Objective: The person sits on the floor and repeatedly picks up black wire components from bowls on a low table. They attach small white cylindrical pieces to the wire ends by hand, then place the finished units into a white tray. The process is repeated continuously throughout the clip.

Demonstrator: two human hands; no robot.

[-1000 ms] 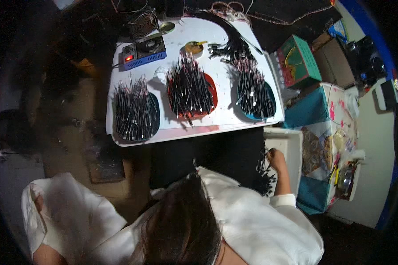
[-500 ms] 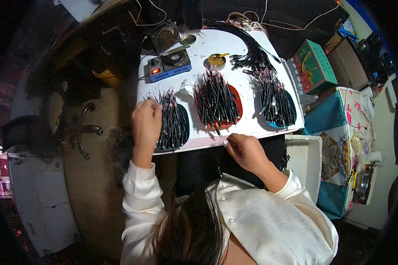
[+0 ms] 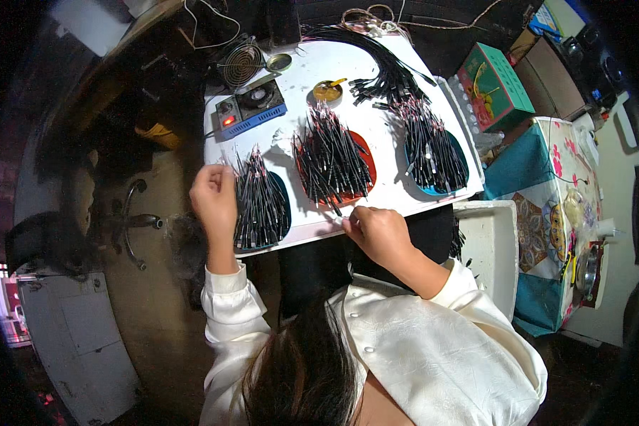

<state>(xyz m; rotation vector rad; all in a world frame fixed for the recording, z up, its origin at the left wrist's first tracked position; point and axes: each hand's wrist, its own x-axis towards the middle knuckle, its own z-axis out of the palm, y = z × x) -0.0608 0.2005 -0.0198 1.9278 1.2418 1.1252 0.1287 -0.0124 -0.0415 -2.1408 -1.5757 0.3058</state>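
Note:
My left hand is closed, with its fingertips pinched at the left side of a bunch of thin black cables in a teal tray. Whatever sits between those fingers is too small to make out. My right hand is pinched too, at the table's front edge below the orange-red tray. A small whitish bit shows at its fingertips, and I cannot tell what it is. The orange-red tray bears another heap of black cables with pinkish wire ends pointing away from me.
A blue tray with more cables stands at the right. Behind are a blue device with a lit red switch, a small fan, a round tin and a long cable bundle. A white bin stands beside the table.
The whole view has shifted, so the table sits further left. My left hand has drawn slightly left of its cables. My right hand has come a little closer to the table edge.

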